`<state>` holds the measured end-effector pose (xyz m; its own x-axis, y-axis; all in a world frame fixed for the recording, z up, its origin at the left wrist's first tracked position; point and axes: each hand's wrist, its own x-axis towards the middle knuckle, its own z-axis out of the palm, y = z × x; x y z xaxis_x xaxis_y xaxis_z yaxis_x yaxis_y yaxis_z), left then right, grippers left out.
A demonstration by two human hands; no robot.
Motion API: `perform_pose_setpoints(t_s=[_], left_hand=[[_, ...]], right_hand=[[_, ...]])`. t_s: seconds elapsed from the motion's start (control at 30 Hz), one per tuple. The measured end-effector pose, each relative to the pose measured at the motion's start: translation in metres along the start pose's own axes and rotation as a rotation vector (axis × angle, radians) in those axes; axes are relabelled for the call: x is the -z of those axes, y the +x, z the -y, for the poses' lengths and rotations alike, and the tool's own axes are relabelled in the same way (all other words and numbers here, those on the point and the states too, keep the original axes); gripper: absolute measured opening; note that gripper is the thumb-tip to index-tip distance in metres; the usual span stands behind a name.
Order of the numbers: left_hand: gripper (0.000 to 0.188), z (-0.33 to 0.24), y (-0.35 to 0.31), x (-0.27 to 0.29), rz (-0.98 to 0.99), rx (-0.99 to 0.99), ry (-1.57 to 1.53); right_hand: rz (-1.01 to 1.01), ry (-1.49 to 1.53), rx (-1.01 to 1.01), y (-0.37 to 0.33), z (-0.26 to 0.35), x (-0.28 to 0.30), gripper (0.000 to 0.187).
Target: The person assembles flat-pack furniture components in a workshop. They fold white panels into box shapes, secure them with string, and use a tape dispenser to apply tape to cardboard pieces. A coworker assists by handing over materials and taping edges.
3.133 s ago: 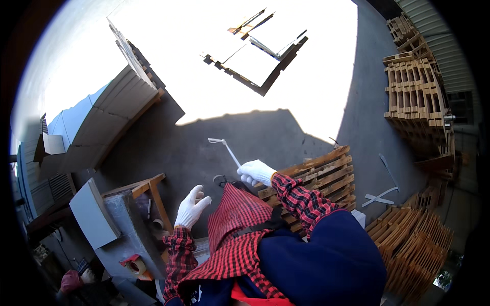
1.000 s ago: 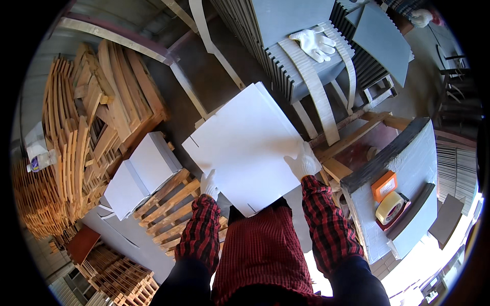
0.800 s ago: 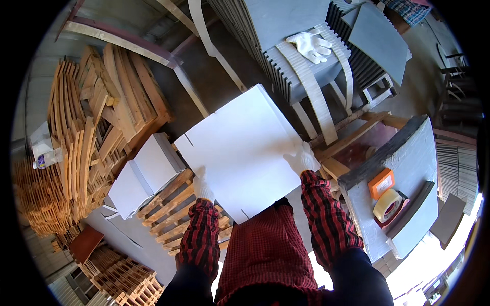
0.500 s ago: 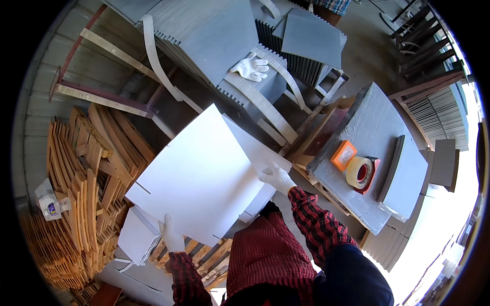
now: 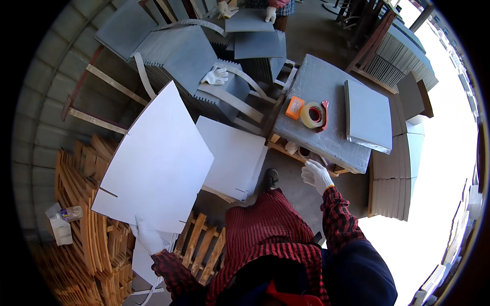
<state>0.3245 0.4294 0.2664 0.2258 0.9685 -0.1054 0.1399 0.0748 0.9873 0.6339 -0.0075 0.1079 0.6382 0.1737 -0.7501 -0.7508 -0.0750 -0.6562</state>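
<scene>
A large white cardboard sheet (image 5: pixel 158 163) with short slits near its corners stands tilted at the left. My left hand (image 5: pixel 147 237), in a white glove, grips its lower edge with the thumb on the face; the other fingers are partly hidden behind it. To the right of that sheet lies a stack of white sheets (image 5: pixel 232 155). My right hand (image 5: pixel 317 176), also gloved, is open with nothing in it, just off the near edge of a wrapped grey stack (image 5: pixel 319 137). On that stack are an orange box (image 5: pixel 295 107), a tape dispenser (image 5: pixel 313 116) and grey panels (image 5: pixel 368 115).
Wooden slats (image 5: pixel 84 214) are piled at the left, a pallet (image 5: pixel 204 245) below. Grey panel stacks (image 5: pixel 178 53) with a loose white glove (image 5: pixel 215 76) stand at the back. A co-worker's gloved hands (image 5: pixel 270 14) rest near a panel there. Cardboard stacks (image 5: pixel 390 178) stand right.
My right hand has let go of the white sheet and moved right toward the wrapped stack. The sheet has swung left and more upright in my left hand, uncovering the white stack.
</scene>
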Motion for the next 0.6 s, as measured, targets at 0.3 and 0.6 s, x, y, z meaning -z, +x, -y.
perform_pose_setpoints(t_s=[0.3,0.6], left_hand=[[0.049,-0.039,-0.023,-0.028,0.091,-0.188,-0.087],[0.051,-0.063,-0.083,-0.121,0.300,-0.189,0.095]], right_hand=[[0.196,0.392,0.269,0.148,-0.012,0.038,0.039],[-0.405,-0.823,0.065,0.190,0.104,0.039,0.088]])
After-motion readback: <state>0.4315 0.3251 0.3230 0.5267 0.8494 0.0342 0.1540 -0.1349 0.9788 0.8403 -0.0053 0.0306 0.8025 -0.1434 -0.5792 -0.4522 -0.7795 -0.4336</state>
